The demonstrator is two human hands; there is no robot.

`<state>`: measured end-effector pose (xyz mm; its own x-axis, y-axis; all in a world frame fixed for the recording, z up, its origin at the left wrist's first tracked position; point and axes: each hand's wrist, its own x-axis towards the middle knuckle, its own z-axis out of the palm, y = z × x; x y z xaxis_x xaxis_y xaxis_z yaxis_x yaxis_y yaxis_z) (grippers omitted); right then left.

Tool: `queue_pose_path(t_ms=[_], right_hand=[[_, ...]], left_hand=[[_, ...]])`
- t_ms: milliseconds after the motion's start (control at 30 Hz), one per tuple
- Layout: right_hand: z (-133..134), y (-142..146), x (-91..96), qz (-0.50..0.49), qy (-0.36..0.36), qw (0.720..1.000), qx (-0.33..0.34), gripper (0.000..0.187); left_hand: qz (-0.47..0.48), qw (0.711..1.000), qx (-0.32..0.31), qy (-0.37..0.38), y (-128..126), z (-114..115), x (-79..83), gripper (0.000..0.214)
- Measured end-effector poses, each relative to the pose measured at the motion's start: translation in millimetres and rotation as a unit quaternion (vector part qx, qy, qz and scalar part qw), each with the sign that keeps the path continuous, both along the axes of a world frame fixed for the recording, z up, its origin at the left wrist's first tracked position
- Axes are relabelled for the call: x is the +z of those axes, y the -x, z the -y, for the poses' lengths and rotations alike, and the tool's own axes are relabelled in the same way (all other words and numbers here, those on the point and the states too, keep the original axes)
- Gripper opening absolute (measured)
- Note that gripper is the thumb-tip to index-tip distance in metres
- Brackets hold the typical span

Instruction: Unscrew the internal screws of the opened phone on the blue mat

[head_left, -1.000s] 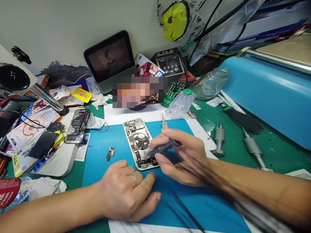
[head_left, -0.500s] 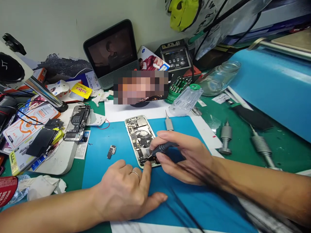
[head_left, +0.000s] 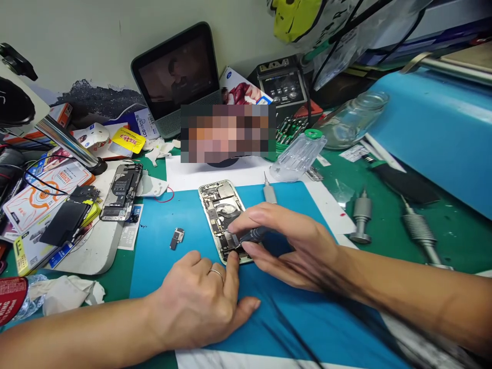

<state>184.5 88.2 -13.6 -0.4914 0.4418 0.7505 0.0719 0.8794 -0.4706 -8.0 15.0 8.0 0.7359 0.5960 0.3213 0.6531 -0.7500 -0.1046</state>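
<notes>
An opened phone (head_left: 225, 220) with its inner parts showing lies on a blue mat (head_left: 161, 277). My left hand (head_left: 203, 297) rests on the mat, its index fingertip pressed on the phone's lower end. The thumb points right and the other fingers are curled, holding nothing. In my right hand (head_left: 292, 243) is a pair of dark grey tweezers (head_left: 253, 236), between thumb and fingers. Their thin tip reaches the lower part of the phone, close to my left index finger. My fingers partly hide the tweezers. Left of the phone lies a small loose metal-and-black phone part (head_left: 177, 239).
A screwdriver (head_left: 269, 190) stands beyond my right hand, with more screwdrivers (head_left: 361, 218) at the right. A second opened phone (head_left: 122, 192) lies on a white base at the left. A clear bit case (head_left: 298, 156), a glass jar (head_left: 357, 118) and a screen (head_left: 177, 72) stand behind.
The index finger of my right hand has lifted and stretched leftward over the phone, off the tweezers' side. My left hand stays on the phone's lower end. The view has shifted slightly.
</notes>
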Motion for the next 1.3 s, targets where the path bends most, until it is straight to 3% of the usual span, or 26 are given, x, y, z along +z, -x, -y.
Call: queue_pose_path(t_ms=[200, 400, 700, 967, 1300], right_hand=[[-1.0, -1.9, 5.6, 0.01, 0.018, 0.999, 0.034, 0.063], [-3.1, -1.1, 7.3, 0.02, -0.056, 0.997, 0.042, 0.051], [-2.4, -0.7, 3.1, 0.012, -0.016, 0.998, 0.061, 0.033], [-2.7, -2.7, 6.2, 0.024, 0.063, 0.995, 0.075, 0.031], [-3.6, 0.3, 3.7, 0.02, 0.018, 0.997, 0.071, 0.042]], left_hand=[[-0.007, 1.0, -0.01, 0.003, 1.0, 0.0, -0.6, 0.046], [-0.004, 1.0, -0.011, -0.01, 0.4, -0.6, -1.0, 0.041], [-0.006, 1.0, -0.011, -0.007, 0.2, -0.5, -1.3, 0.041], [-0.006, 1.0, -0.016, -0.003, -1.2, -0.3, -1.2, 0.045], [-0.001, 1.0, -0.021, -0.007, -1.3, -0.3, -1.5, 0.041]])
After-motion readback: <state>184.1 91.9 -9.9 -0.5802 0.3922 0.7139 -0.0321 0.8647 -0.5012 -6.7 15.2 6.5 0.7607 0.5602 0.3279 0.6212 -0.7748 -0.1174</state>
